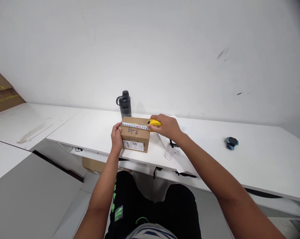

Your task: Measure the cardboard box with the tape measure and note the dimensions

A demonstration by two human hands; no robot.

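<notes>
One cardboard box (135, 135) on white table (262, 162), scuffed wall (165, 59) behind.

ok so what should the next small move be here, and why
Probably read the tape blade at the right edge of the cardboard box, with neither hand shifting: the blade lies across the box top, the left grip is at its left end, and the right grip holds the yellow case by that right edge.
</notes>
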